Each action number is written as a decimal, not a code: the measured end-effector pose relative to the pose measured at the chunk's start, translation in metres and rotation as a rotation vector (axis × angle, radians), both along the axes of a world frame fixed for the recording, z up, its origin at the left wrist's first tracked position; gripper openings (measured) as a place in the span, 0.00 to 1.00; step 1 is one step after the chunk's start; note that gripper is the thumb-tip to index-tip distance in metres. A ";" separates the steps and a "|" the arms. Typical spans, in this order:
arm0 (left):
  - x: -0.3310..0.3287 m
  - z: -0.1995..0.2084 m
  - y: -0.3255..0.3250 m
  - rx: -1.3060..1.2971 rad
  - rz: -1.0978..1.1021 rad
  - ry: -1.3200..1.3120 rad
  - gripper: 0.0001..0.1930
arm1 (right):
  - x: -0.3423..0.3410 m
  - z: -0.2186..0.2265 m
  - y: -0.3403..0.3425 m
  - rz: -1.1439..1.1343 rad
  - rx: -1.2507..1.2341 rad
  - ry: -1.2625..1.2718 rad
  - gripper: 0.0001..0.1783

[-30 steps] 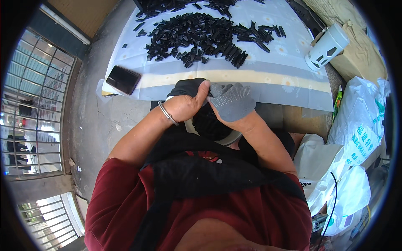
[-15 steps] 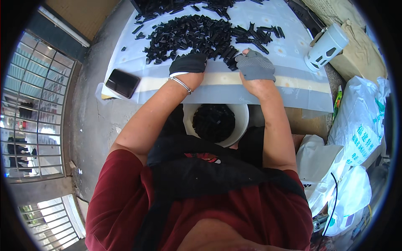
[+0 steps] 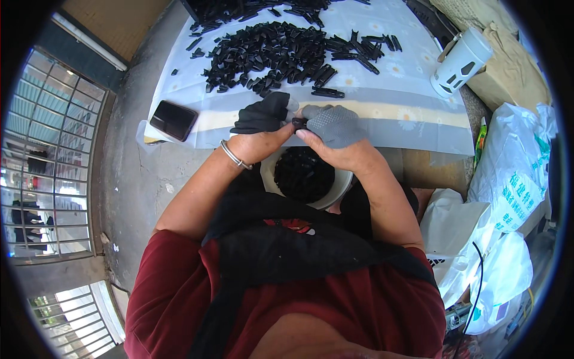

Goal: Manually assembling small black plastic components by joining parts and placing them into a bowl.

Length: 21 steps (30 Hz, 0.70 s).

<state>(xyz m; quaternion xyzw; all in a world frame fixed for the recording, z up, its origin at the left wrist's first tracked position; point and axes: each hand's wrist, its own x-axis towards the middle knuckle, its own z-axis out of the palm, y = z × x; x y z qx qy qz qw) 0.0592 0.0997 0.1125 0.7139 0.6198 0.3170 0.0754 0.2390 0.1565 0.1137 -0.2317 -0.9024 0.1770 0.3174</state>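
My left hand [image 3: 263, 119], in a black fingerless glove, and my right hand [image 3: 332, 127], in a grey dotted one, meet above the table's near edge. Both are closed on one small black plastic part [image 3: 299, 123], pinched between thumbs and fingers; most of it is hidden. Just beyond them a single long black piece [image 3: 328, 93] lies on the tablecloth. Farther back spreads a heap of small black plastic parts [image 3: 263, 54], with longer pieces [image 3: 359, 51] at its right. Below my hands, a white bucket [image 3: 345, 190] holds many black parts [image 3: 305, 173].
A dark phone [image 3: 174, 119] lies at the table's left corner. At the right edge stands a white tumbler [image 3: 461, 63]. White plastic bags [image 3: 508, 173] and a brown paper package [image 3: 514, 66] crowd the right side. The cloth [image 3: 412, 119] hangs over the front edge.
Both hands have drawn back from the heap toward me and come together. A small black part is now between them. One longer piece lies apart, in front of the heap.
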 end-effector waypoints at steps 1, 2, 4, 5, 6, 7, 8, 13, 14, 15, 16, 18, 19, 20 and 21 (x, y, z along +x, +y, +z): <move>0.001 0.002 -0.005 0.029 -0.026 -0.043 0.19 | -0.001 0.000 -0.001 0.034 -0.002 -0.021 0.14; 0.001 0.004 -0.009 0.059 -0.051 -0.087 0.19 | -0.001 -0.001 -0.003 0.069 -0.004 -0.043 0.14; 0.005 0.013 -0.016 -0.045 -0.037 -0.167 0.19 | -0.004 -0.002 -0.008 0.066 -0.060 -0.009 0.13; 0.007 0.020 -0.022 -0.245 -0.012 -0.403 0.20 | -0.005 -0.002 -0.011 0.022 -0.088 0.044 0.13; 0.009 0.024 -0.026 -0.444 0.014 -0.638 0.21 | -0.007 -0.002 -0.014 -0.022 -0.115 0.098 0.13; 0.010 0.016 -0.030 -0.695 0.269 -0.591 0.26 | -0.012 -0.005 -0.017 -0.017 -0.114 0.097 0.13; 0.009 -0.018 -0.031 -0.644 0.269 -1.004 0.23 | -0.018 -0.010 -0.021 -0.017 -0.072 0.127 0.13; 0.006 -0.019 -0.029 -0.387 0.068 -1.188 0.18 | -0.013 -0.001 -0.017 0.068 -0.106 0.082 0.12; 0.003 -0.018 -0.028 -0.387 0.068 -1.190 0.18 | -0.007 -0.001 -0.016 0.034 -0.101 0.047 0.12; -0.001 -0.018 -0.027 -0.363 0.059 -1.099 0.19 | -0.004 -0.002 -0.014 0.006 -0.096 0.012 0.12; -0.003 -0.018 -0.027 -0.340 0.049 -1.007 0.21 | -0.002 -0.002 -0.012 0.012 -0.096 0.012 0.12; 0.000 -0.015 -0.026 -0.261 0.010 -1.001 0.21 | 0.000 0.001 -0.010 0.043 -0.022 -0.026 0.14; -0.001 -0.012 -0.025 -0.295 -0.018 -0.956 0.21 | 0.001 0.000 -0.011 0.040 -0.023 -0.027 0.14; -0.003 -0.010 -0.025 -0.328 -0.045 -0.910 0.21 | 0.001 -0.001 -0.012 0.031 0.017 -0.013 0.14; -0.005 -0.008 -0.025 -0.328 -0.044 -0.911 0.21 | 0.000 0.000 -0.013 0.026 0.056 0.001 0.15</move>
